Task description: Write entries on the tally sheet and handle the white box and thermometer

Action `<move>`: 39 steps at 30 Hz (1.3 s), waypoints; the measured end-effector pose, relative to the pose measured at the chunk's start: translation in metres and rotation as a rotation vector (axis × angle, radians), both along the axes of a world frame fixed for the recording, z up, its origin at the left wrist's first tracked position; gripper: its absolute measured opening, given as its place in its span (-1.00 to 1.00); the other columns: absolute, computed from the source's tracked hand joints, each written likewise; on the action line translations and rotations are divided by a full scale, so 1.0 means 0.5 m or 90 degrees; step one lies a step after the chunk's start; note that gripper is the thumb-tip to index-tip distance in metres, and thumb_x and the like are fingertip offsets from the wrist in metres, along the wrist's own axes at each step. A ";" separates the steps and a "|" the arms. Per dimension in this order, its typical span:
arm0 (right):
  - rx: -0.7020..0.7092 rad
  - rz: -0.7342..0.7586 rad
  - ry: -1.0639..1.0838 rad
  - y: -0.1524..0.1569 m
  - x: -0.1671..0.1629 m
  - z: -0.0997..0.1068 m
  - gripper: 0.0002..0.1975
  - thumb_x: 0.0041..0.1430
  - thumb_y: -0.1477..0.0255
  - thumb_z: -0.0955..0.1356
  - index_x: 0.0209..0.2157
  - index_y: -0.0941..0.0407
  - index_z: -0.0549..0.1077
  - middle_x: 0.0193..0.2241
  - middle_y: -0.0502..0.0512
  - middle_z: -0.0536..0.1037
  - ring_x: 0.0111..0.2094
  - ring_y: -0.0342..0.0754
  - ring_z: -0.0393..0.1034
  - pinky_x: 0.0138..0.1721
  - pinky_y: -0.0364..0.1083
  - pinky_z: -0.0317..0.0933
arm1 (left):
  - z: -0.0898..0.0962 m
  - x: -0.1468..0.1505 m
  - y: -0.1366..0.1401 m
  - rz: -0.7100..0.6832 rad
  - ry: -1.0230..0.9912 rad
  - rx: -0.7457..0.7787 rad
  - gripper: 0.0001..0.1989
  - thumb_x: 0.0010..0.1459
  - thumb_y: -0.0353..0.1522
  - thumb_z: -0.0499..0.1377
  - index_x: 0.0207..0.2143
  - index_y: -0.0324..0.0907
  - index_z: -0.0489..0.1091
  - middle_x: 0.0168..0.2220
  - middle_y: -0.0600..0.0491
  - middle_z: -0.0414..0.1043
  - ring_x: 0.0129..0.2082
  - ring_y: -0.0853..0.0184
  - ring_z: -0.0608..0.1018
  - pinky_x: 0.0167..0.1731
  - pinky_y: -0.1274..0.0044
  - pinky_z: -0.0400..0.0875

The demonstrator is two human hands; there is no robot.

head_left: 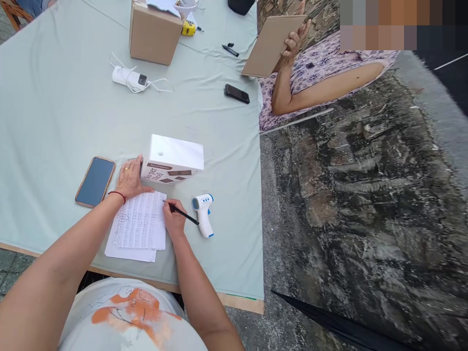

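Note:
My right hand (174,219) grips a black pen (187,214), its tip at the upper right edge of a sheet of paper (142,226) covered in rows of handwriting. More paper lies under that sheet. My left hand (130,179) rests flat across the sheet's top left, fingers stretched and thumb apart. Its fingertips reach the left side of a white box (176,151) with brown print, which stands just beyond the paper. To the right of my right hand lies a white and blue infrared thermometer (203,214). A smartphone (95,182) in a brown case lies left of my left hand.
A cardboard box (155,34) stands far back, with a yellow tape measure (188,28) beside it. A white device with a cable (129,78), a marker (230,50) and a black handheld device (237,93) lie around. At right, another person holds a cardboard panel (272,46).

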State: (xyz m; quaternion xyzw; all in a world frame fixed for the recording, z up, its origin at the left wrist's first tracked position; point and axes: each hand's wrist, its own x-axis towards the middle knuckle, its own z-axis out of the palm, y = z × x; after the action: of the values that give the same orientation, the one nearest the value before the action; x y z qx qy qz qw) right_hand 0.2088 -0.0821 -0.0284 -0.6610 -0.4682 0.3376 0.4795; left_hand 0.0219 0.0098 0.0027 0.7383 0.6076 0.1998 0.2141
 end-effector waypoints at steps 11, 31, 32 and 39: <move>0.016 0.003 -0.015 -0.001 -0.001 -0.002 -0.83 0.04 0.28 0.29 -0.46 0.07 0.44 -0.55 -0.04 0.48 -0.48 -0.09 0.29 -0.38 -0.08 0.26 | -0.006 -0.003 0.002 -0.001 -0.012 0.006 0.34 -0.19 -0.01 0.49 0.44 -0.17 -0.23 0.29 -0.28 0.19 0.35 -0.18 0.19 0.36 0.01 0.00; 0.002 -0.016 -0.014 0.000 -0.003 -0.006 -0.84 0.03 0.28 0.29 -0.47 0.06 0.41 -0.58 -0.07 0.44 -0.50 -0.10 0.27 -0.40 -0.09 0.24 | -0.008 -0.004 0.002 -0.002 -0.018 0.007 0.32 -0.19 -0.01 0.48 0.44 -0.17 -0.22 0.29 -0.28 0.19 0.35 -0.18 0.19 0.36 0.01 -0.01; 0.005 -0.014 -0.017 0.000 -0.003 -0.007 -0.85 0.03 0.28 0.29 -0.47 0.06 0.41 -0.58 -0.07 0.44 -0.50 -0.10 0.26 -0.40 -0.09 0.24 | -0.009 -0.004 0.002 -0.004 -0.019 0.011 0.30 -0.17 -0.02 0.47 0.44 -0.17 -0.22 0.30 -0.28 0.18 0.35 -0.17 0.19 0.36 0.02 -0.01; 0.059 -0.057 -0.035 -0.007 0.003 -0.008 -0.77 0.19 0.24 0.27 -0.30 0.08 0.45 -0.40 0.04 0.53 -0.33 -0.04 0.39 -0.24 -0.04 0.33 | -0.004 -0.008 0.002 -0.013 -0.013 0.008 -0.03 0.13 -0.16 0.26 0.43 -0.27 -0.16 0.35 -0.30 0.14 0.38 -0.11 0.18 0.36 0.03 -0.02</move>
State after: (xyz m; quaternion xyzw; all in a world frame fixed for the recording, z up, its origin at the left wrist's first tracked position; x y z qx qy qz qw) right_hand 0.2104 -0.0855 -0.0322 -0.6672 -0.4665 0.2753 0.5113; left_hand 0.0178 0.0107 0.0007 0.7439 0.5964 0.2091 0.2174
